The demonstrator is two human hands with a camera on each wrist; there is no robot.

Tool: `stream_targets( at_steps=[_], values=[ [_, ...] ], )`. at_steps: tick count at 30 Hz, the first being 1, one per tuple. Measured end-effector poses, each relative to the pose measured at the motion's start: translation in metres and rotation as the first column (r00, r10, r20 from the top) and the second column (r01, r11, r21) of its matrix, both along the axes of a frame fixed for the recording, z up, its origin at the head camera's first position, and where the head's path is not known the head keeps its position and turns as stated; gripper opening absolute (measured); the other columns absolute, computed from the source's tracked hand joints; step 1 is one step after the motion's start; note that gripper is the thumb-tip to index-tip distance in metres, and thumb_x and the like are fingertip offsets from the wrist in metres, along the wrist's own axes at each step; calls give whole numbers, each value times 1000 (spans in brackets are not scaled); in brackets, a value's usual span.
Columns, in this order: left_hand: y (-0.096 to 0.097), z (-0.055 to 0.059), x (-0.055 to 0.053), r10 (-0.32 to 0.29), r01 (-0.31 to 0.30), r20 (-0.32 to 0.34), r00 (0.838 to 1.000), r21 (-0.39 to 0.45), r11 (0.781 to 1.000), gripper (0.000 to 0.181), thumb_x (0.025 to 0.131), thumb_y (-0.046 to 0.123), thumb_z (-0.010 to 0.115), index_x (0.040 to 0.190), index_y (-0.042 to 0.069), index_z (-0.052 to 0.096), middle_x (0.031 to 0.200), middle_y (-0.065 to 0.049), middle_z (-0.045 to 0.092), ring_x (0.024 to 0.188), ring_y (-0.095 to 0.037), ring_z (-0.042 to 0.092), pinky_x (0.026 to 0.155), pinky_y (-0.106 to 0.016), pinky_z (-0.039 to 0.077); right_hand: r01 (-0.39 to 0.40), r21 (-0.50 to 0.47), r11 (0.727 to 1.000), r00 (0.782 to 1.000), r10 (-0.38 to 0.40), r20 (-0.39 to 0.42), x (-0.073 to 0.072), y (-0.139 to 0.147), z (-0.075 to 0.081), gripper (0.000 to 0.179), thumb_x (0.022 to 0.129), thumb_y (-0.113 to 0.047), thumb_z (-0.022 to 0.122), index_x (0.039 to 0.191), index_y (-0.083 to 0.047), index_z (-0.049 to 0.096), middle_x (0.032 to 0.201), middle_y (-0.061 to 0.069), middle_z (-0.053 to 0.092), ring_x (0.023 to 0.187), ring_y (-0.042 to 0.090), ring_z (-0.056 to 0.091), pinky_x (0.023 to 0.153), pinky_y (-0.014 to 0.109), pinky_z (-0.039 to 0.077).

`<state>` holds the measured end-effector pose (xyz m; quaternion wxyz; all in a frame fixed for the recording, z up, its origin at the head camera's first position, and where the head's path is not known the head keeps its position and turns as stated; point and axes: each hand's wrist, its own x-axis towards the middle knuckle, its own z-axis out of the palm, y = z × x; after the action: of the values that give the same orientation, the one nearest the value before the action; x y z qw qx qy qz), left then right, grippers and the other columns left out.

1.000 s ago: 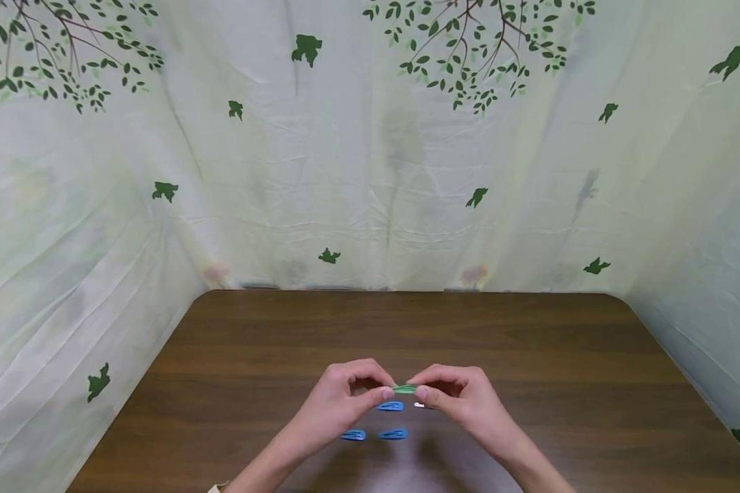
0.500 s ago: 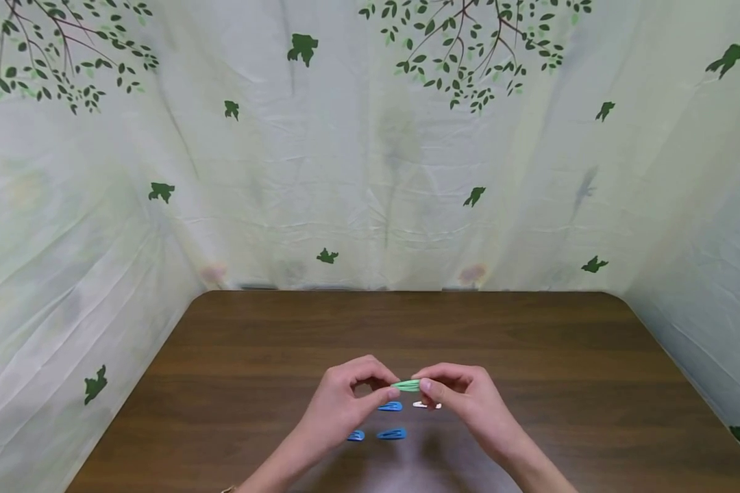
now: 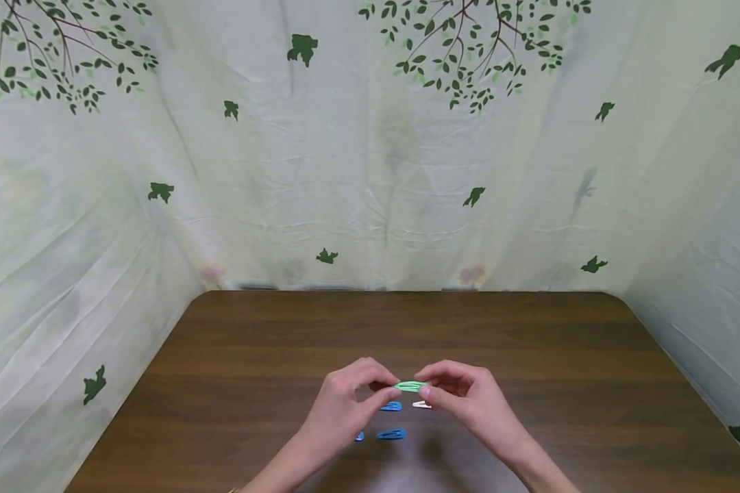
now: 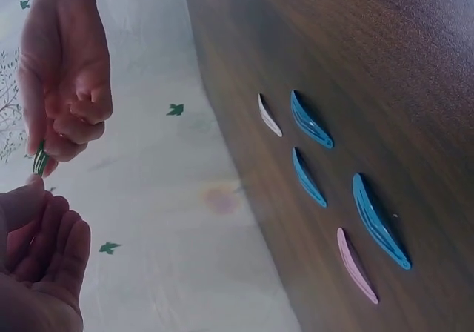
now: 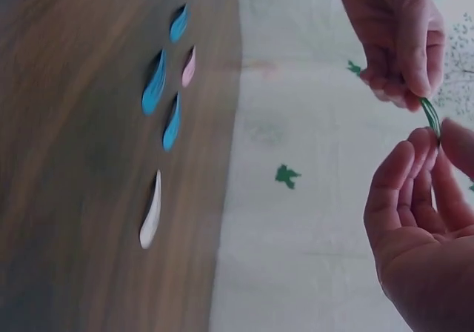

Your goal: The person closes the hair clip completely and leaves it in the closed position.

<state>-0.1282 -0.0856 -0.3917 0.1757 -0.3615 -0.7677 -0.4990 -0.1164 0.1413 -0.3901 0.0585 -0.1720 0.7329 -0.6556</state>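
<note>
Between my two hands, above the table, is a green snap hair clip [image 3: 410, 387]. My left hand [image 3: 345, 400] pinches one end between thumb and fingers, and my right hand [image 3: 469, 397] pinches the other end the same way. In the left wrist view the green clip [image 4: 41, 159] spans the short gap between both sets of fingertips. Below the hands lie blue hair clips [image 3: 391, 434] and a white hair clip [image 3: 422, 405], the white one partly behind the right thumb. A pink hair clip [image 4: 357, 266] shows in the wrist views but is hidden in the head view.
The clips lie in loose rows on the brown wooden table [image 3: 407, 329]. Behind it hangs a pale curtain [image 3: 370, 171] printed with leaves and birds, which also runs along both sides.
The green clip shows more between the fingertips than a second ago, as the right hand has shifted slightly right. Both hands keep pinching it; the left forearm covers more of one blue clip.
</note>
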Motion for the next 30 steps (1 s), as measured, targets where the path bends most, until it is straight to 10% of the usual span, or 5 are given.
stream_targets(
  at_steps=[13, 30],
  values=[
    [6, -10, -2, -21, 23, 48, 999, -29, 999, 9, 85, 10, 76, 92, 15, 73, 87, 9, 66, 77, -8, 60, 64, -24, 52, 106, 306, 946, 961, -18, -277, 3, 6, 0, 16, 85, -26, 78, 99, -28, 70, 84, -12, 68, 74, 10, 64, 66, 28, 53],
    [18, -36, -8, -83, 100, 134, 988, -123, 987, 12, 83, 0, 76, 89, 10, 73, 85, 9, 64, 76, -1, 57, 67, -19, 50, 130, 401, 907, 930, 29, -367, 1, 24, -25, 18, 84, -17, 79, 95, -28, 71, 86, -17, 63, 74, 5, 59, 66, 26, 52]
  ],
)
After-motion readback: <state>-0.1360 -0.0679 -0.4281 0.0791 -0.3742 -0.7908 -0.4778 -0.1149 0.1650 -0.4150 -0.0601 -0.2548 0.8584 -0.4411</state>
